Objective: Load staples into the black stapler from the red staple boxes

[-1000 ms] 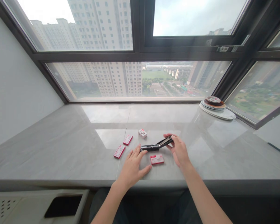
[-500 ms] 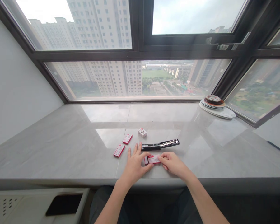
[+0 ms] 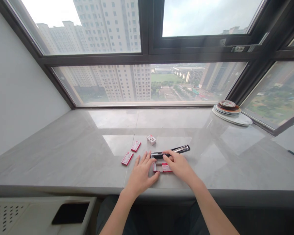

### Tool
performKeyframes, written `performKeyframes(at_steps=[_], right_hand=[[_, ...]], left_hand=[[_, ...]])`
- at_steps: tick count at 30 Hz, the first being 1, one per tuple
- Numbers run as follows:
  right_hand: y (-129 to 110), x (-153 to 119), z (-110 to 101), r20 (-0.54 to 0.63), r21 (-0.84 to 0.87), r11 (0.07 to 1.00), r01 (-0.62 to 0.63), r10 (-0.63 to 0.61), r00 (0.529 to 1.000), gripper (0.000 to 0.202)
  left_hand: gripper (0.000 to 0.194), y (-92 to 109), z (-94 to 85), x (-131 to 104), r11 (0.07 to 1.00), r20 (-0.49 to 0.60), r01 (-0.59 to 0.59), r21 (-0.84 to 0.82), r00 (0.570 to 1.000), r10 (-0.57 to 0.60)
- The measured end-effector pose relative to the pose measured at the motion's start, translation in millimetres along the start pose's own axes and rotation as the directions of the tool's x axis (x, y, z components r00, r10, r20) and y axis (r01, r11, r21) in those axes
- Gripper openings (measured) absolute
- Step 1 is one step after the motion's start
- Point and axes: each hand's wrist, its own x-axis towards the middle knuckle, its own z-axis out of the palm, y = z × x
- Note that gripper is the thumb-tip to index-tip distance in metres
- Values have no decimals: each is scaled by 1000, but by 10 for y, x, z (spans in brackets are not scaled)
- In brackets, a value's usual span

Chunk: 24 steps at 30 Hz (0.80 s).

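An opened black stapler (image 3: 183, 149) lies on the grey stone counter, its silver channel showing. My right hand (image 3: 180, 164) is over its middle, thumb and forefinger near the channel; what they hold, if anything, is too small to name. Just below is a red and white box (image 3: 166, 167) with its inner tray partly slid out, partly covered by my right hand. My left hand (image 3: 142, 169) rests at the box's left end with fingers spread, fingertips close to the stapler's left end.
Two red and white boxes (image 3: 127, 158) (image 3: 136, 146) lie to the left. A small white box (image 3: 151, 139) sits behind the stapler. Stacked plates (image 3: 231, 112) stand at the back right by the window. The counter's front edge (image 3: 247, 190) runs below.
My right hand has moved from the box's right end up to the stapler. The box's tray now shows partly open. The view has shifted slightly.
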Motion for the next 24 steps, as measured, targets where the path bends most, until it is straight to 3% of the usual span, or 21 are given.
performKeyframes(at_steps=[4,7,14,18,24], right_hand=[[-71,174,253,140,202,970,-133,105,985,41],[-83,215,390,119,300,938,-173,143,983,39],[-257,264,422,-41,26,994,104,-103,994,20],[-273,303,411,-46,-90,990,110,-114,992,18],[-333,310,411,-20,-86,990,114,-116,993,20]], left_hand=[[46,17,-12,5,1000,7,-7,18,1000,7],[50,19,-28,7,1000,7,-10,16,1000,10],[59,15,-37,8,1000,19,-14,16,1000,14],[62,1,-38,5,1000,14,-17,-11,1000,17],[64,-1,-66,1,999,4,-8,-43,1000,8]])
